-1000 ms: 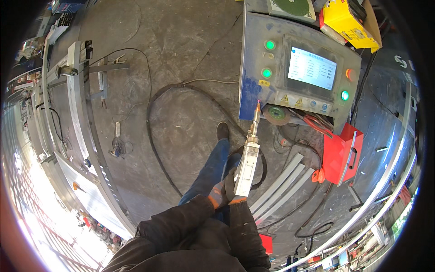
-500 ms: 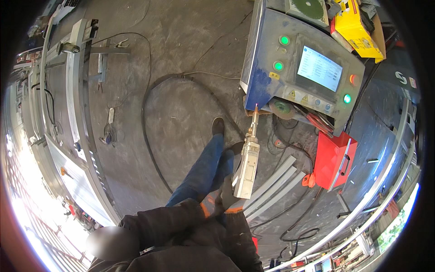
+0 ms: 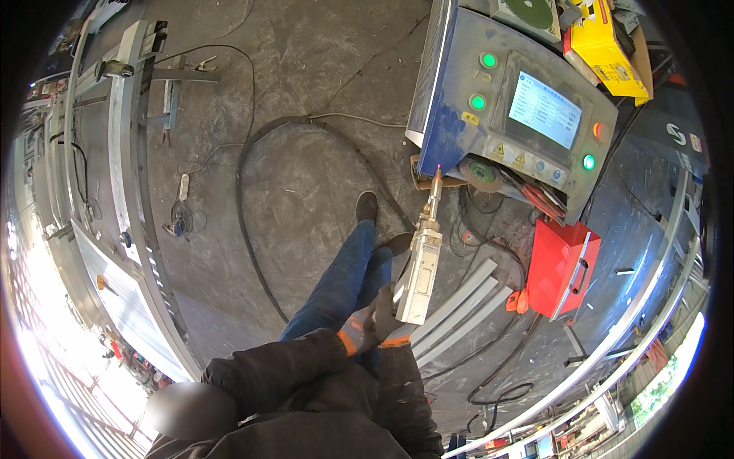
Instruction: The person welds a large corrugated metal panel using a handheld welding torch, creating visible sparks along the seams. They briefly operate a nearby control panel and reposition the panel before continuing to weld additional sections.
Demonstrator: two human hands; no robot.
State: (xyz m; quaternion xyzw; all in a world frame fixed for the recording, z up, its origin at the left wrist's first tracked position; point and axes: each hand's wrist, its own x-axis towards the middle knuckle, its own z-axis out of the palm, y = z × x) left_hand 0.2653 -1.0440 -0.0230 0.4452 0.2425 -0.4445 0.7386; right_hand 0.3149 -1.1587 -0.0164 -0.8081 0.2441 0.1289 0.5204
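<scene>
A pale laser welding gun point(image 3: 418, 277) with a slim brass-coloured nozzle point(image 3: 436, 187) points away from me. A pinkish-red spot shows at the tip, which overlaps the lower left corner of the blue machine cabinet point(image 3: 440, 126); whether they touch I cannot tell. My left hand point(image 3: 378, 317), in a dark grey glove with an orange cuff, is closed against the gun's left rear side. My right hand point(image 3: 399, 332), gloved alike, is at the gun's rear end, closed on it, with its fingers largely hidden by the gun and the left glove.
The cabinet carries a lit screen point(image 3: 544, 109), green and red buttons, and a yellow box point(image 3: 608, 53) on top. A red toolbox point(image 3: 564, 268) stands right, beside metal strips point(image 3: 459, 310). A thick black hose point(image 3: 241, 199) loops across the floor. Metal frames point(image 3: 126, 153) line the left.
The view has shifted slightly, so the cabinet and the gun tip sit a little higher and farther right. Both hands keep their hold on the welding gun.
</scene>
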